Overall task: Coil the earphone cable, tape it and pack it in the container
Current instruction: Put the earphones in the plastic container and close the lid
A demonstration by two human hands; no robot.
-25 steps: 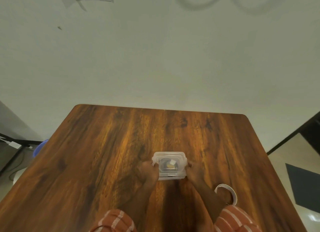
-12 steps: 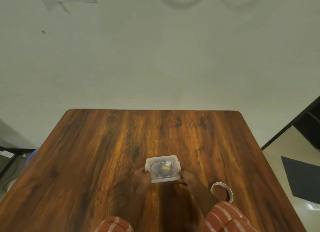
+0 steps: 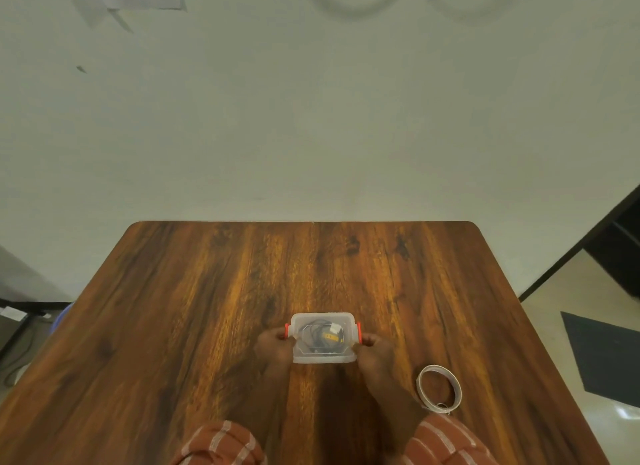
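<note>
From the head view we see one clear container point(image 3: 323, 338) on the wooden table point(image 3: 207, 291), lid on, with the coiled earphone cable point(image 3: 317, 336) inside it. Our left hand point(image 3: 275, 343) grips the container's left side and our right hand point(image 3: 374, 348) its right side, fingers curled by the two red latches point(image 3: 286, 330), one at each end. We judge this the last step, closing up: the next move calls for pressing both latches down evenly. One roll of tape point(image 3: 439, 388) lies near the container, to its right and closer to us. So: one container, one cable, two latches, one roll.
</note>
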